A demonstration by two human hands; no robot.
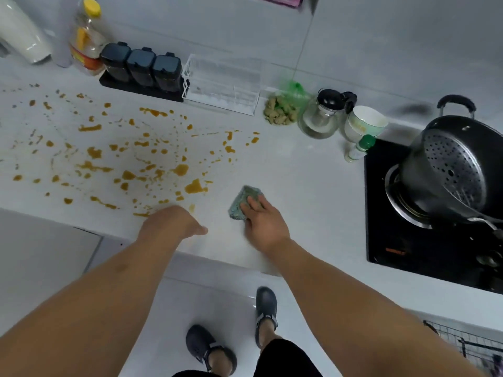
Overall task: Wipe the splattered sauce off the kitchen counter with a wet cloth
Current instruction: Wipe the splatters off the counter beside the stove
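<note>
Orange-brown sauce [128, 159] is splattered in many drops and blobs over the left half of the white kitchen counter [294, 170]. A folded green-grey cloth [242, 201] lies flat on the counter just right of the splatter. My right hand [262, 220] presses on the cloth's near right part with its fingers laid over it. My left hand [174, 225] rests at the counter's front edge, at the splatter's near rim, fingers loosely curled downward and holding nothing.
Along the back wall stand an oil bottle [85, 36], three dark spice jars [141, 68], a clear rack [221, 84], ginger [280, 111], a glass pot [321, 115], a bowl [364, 123] and a small bottle [359, 149]. A black hob [394, 240] with a steamer pot [451, 167] is at right.
</note>
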